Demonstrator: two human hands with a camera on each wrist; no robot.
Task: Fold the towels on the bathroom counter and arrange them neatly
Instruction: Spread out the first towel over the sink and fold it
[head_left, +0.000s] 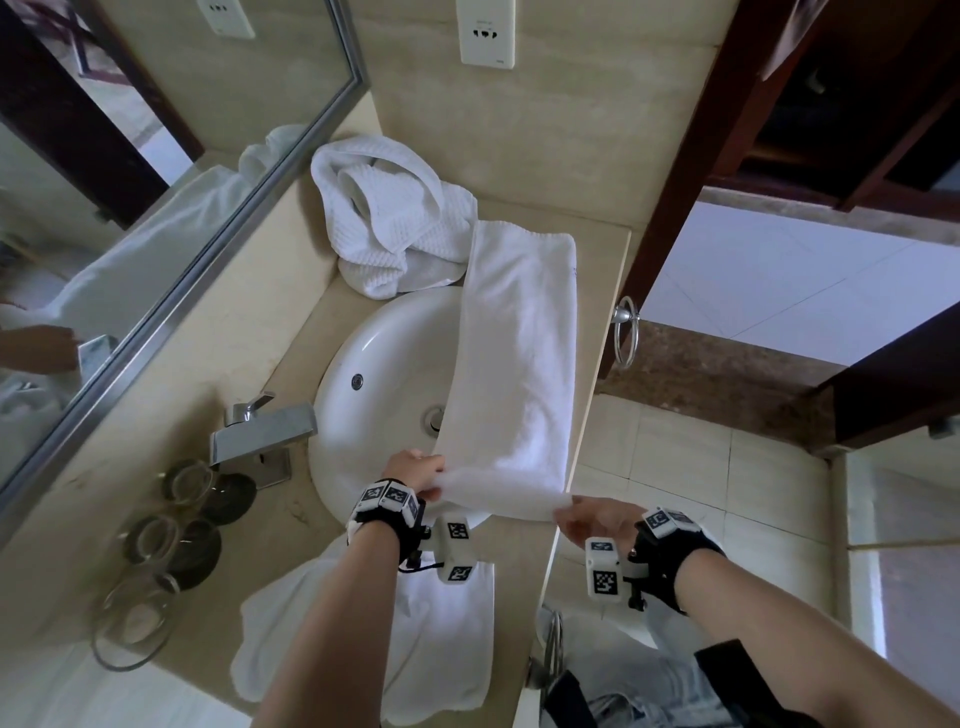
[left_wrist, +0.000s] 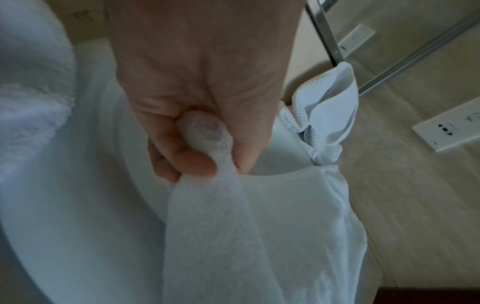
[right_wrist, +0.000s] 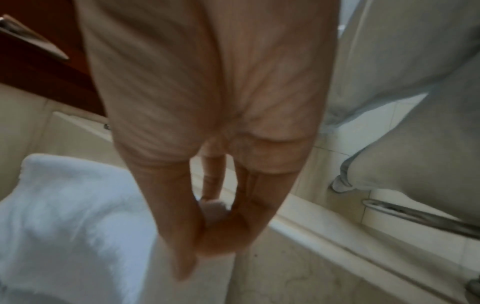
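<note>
A long white towel (head_left: 519, 353) lies stretched over the right part of the sink (head_left: 374, 364) and the counter (head_left: 249, 332). My left hand (head_left: 421, 475) grips its near left corner, and in the left wrist view the towel (left_wrist: 246, 236) bunches inside my left hand's (left_wrist: 197, 148) curled fingers. My right hand (head_left: 576, 514) pinches the near right corner; the right wrist view shows the right hand (right_wrist: 215, 216) with a tuft of towel between thumb and fingers. A crumpled waffle-weave towel (head_left: 389, 218) sits at the back corner. Another white towel (head_left: 436, 639) lies flat under my forearms.
A chrome faucet (head_left: 260, 428) stands left of the sink. Several glasses on dark coasters (head_left: 171, 535) cluster at the near left. The mirror (head_left: 130, 208) runs along the left. A towel ring (head_left: 626, 332) hangs on the counter's right face, past the edge.
</note>
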